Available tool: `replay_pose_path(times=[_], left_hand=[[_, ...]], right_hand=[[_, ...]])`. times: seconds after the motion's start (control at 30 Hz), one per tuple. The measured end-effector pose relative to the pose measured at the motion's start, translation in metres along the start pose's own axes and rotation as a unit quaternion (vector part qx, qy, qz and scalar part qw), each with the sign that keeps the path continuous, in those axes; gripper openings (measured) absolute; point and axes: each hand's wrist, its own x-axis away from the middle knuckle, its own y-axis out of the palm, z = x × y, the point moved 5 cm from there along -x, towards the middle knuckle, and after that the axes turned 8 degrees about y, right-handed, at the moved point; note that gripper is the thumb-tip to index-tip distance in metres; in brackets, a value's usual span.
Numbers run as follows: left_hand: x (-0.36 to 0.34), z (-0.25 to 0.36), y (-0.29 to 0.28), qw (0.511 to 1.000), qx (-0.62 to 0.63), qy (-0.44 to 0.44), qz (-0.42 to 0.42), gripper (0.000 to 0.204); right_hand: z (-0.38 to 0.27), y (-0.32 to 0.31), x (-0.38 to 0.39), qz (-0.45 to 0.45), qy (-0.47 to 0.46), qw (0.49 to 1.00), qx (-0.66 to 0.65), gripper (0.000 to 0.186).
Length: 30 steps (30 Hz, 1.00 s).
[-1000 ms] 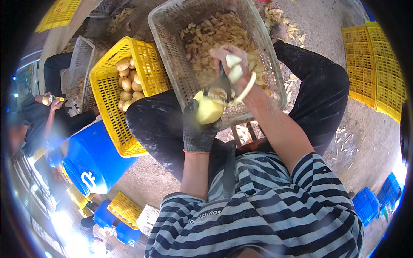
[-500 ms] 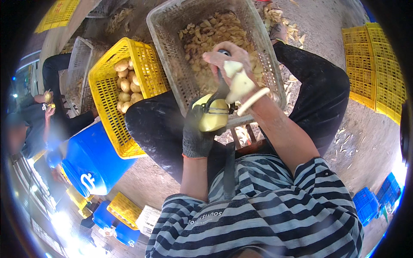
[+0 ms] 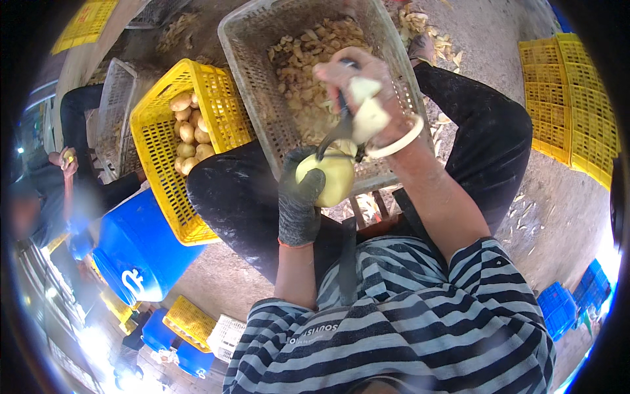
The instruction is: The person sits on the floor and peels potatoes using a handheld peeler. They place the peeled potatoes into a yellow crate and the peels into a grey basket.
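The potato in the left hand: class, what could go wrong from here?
The dark peeler in the right hand is close to the gloved left hand, so a slip might nick it. The pale potato looks smooth and may be slick; it could escape the grip and perhaps drop into the grey crate, among the peelings.

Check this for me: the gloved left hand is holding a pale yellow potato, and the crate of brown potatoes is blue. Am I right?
Not quite: the head view shows that the crate of brown potatoes is yellow, not blue. The gloved left hand is indeed holding a pale yellow potato.
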Motion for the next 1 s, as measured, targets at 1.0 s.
replay_pose_path(times=[1.0], left_hand=[[0.012,-0.011,0.017,0.983,0.123,-0.077,-0.109,0.046]], right_hand=[[0.034,-0.017,-0.057,0.121,-0.167,0.942,0.263,0.015]])
